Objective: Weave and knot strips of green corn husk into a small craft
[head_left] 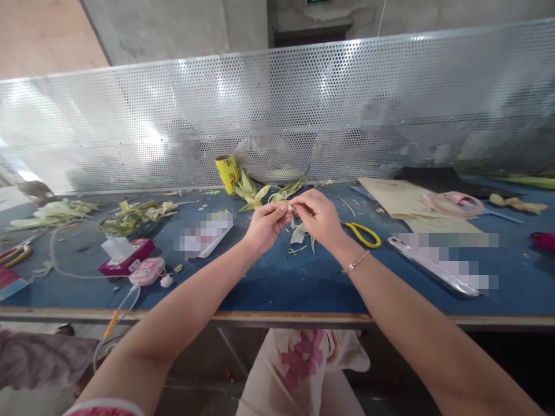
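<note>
My left hand (269, 225) and my right hand (318, 219) meet over the middle of the blue table, fingertips pinched together. Between them is a small pale piece of corn husk (290, 207), mostly covered by the fingers. Husk scraps (299, 234) lie on the table just below the hands. Green and cream husk leaves (254, 193) spread behind them, beside a yellow cardboard tube (226, 173). Right of my right hand lie scissors with a yellow handle (366, 235), their blades hidden by the wrist.
A phone (217, 236) lies left of my arms, another phone (433, 266) to the right. Further left are a purple power strip (128, 257), a pink charger case (147, 270) and cables. Brown paper (394, 199) lies at right. A perforated metal screen (173, 121) stands along the back edge.
</note>
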Demonstrator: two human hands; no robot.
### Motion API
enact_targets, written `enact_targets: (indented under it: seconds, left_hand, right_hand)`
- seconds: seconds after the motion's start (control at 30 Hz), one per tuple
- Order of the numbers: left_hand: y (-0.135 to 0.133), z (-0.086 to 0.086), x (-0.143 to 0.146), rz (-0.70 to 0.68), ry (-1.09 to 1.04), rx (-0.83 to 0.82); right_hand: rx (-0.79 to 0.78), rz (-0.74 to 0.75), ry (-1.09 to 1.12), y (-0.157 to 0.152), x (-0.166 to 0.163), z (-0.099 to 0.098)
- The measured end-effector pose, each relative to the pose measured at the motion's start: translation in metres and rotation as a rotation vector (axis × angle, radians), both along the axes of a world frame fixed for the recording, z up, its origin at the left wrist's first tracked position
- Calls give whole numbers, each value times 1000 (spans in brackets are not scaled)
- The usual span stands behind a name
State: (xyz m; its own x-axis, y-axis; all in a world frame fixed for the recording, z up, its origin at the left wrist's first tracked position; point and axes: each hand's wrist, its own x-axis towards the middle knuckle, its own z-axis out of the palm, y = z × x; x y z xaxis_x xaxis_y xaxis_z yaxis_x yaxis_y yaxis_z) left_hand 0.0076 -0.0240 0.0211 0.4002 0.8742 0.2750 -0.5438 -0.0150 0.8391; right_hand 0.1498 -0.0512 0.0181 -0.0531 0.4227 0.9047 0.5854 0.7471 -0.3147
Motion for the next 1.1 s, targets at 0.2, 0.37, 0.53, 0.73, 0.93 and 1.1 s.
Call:
enact_targets:
  seconds: [0.2,0.37,0.53,0.73,0.93,1.1]
  left_hand:
    - [-1,2,0,-19,7,-10]
    - [-1,3,-1,-42,21,-15]
    - [3,0,-2,-45,35,-8]
    - [1,1,-2,-27,50,-7]
    - [-1,2,0,-16,62,0]
    - [-3,4,-1,-20,59,7]
  right_hand:
    - [-11,47,32,-3,-1,0]
    - [20,76,-33,-5,-1,3]
    - [3,59,-112,-1,1,1]
    - [-17,80,-94,2,3,0]
    - [-21,90,-93,3,3,-1]
    - [-33,89,-60,2,2,-1]
